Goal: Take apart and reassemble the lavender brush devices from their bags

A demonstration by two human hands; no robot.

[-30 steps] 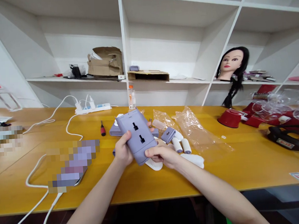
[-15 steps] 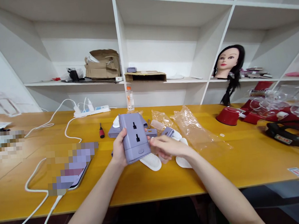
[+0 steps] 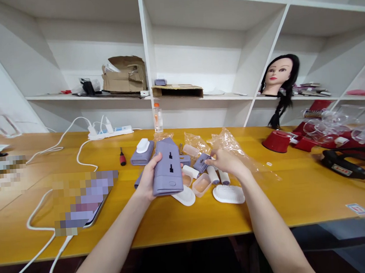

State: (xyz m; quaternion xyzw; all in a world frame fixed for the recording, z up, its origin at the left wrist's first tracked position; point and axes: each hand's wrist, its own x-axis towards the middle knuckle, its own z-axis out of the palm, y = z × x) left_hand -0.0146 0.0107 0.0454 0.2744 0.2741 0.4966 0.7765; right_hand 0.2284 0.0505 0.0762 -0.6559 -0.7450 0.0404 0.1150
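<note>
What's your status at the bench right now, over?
Left hand gripping lavender socket unit. Right hand open, nearest small lavender part. Clear plastic bag just behind right hand.

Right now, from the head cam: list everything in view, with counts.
lilac socket adapter: 1, lilac, held in the left hand
lilac unit with white cap: 1, lilac and white, on the yellow table
small lilac piece: 1, lilac, on table near the right hand
rollers: 3, white, on table
oval pads: 2, white, on table
tub: 1, clear with peach contents, on table
plastic bags: 2, clear, on table
screwdriver: 1, red and black, on table
power strip: 1, white, at table's back
bottle: 1, clear, orange cap, at table's back
mannequin head: 1, black hair, on white shelves
cardboard box: 1, brown, on shelf
left hand: 1, gripping adapter
right hand: 1, open, over table
</note>
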